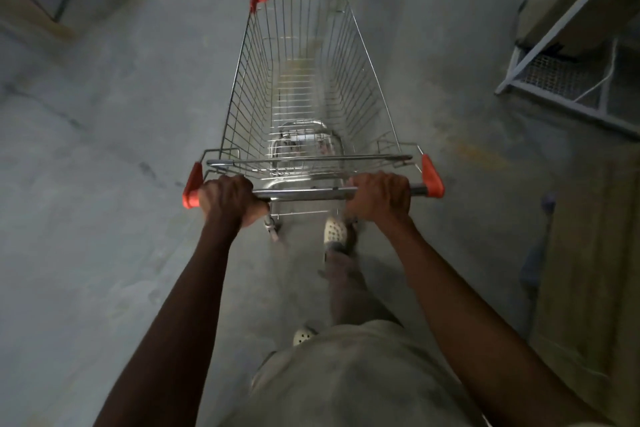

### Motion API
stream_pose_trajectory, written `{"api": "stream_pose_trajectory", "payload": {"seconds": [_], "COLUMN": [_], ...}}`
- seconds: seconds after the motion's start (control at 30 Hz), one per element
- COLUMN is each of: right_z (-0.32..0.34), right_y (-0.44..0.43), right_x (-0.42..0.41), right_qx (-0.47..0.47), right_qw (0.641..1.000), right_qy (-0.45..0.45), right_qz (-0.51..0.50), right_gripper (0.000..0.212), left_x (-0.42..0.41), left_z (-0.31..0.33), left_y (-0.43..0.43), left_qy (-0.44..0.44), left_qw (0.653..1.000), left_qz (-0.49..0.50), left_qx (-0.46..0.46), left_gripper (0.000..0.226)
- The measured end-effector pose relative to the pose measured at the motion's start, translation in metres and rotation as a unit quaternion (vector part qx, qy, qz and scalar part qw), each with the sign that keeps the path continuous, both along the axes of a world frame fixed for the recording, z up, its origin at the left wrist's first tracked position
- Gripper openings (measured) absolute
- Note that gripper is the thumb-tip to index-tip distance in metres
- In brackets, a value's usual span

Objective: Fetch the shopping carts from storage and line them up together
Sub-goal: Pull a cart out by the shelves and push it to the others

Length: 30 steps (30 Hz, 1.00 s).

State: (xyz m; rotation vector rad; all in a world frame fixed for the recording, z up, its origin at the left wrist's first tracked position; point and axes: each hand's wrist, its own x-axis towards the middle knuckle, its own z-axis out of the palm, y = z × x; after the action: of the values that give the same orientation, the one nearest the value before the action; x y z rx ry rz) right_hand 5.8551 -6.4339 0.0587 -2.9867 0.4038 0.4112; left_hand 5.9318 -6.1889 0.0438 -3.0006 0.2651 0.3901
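Both hands wrap the shopping cart's handle bar, left hand and right hand level, basket's long axis pointing straight ahead

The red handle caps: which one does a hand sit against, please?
The left cap: the left hand abuts it; bare bar separates the right hand from the right cap.

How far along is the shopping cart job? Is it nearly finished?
Done: one shopping cart is out on the bare concrete floor, empty. In hand: the left hand and right hand both hold its handle bar, with a foot close behind it. Left: no row of other carts shows here, so lining it up is not yet done. How many more wait in storage cannot be told.
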Motion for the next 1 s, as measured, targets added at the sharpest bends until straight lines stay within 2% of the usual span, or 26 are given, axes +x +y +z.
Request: {"api": "stream_pose_trajectory", "payload": {"seconds": [0.17,0.33,0.47,0.7,1.0], "right_z": [-0.014,-0.017,-0.012,-0.017,-0.037], "right_y": [-0.014,-0.025,-0.015,0.031,0.131], "right_x": [0.134,0.290,0.409,0.587,0.817], "right_qx": [-0.038,-0.050,-0.066,-0.092,-0.081], "right_qw": [0.997,0.992,0.987,0.976,0.940], "right_qy": [-0.040,-0.035,-0.026,-0.082,-0.164], "right_qz": [0.046,0.109,0.145,0.177,0.287], "right_gripper": [0.040,0.040,0.038,0.020,0.014], "left_x": [0.101,0.210,0.293,0.424,0.585], "left_z": [-0.010,-0.009,-0.004,0.004,-0.009], "left_y": [-0.005,-0.013,-0.011,0.004,0.066], "left_qy": [-0.017,-0.041,-0.035,-0.014,-0.053], "left_qw": [0.999,0.992,0.983,0.955,0.921], "left_qz": [0.048,0.120,0.175,0.291,0.383], "left_qx": [-0.001,-0.007,-0.033,-0.051,-0.047], "left_gripper": [0.035,0.041,0.036,0.037,0.035]}}
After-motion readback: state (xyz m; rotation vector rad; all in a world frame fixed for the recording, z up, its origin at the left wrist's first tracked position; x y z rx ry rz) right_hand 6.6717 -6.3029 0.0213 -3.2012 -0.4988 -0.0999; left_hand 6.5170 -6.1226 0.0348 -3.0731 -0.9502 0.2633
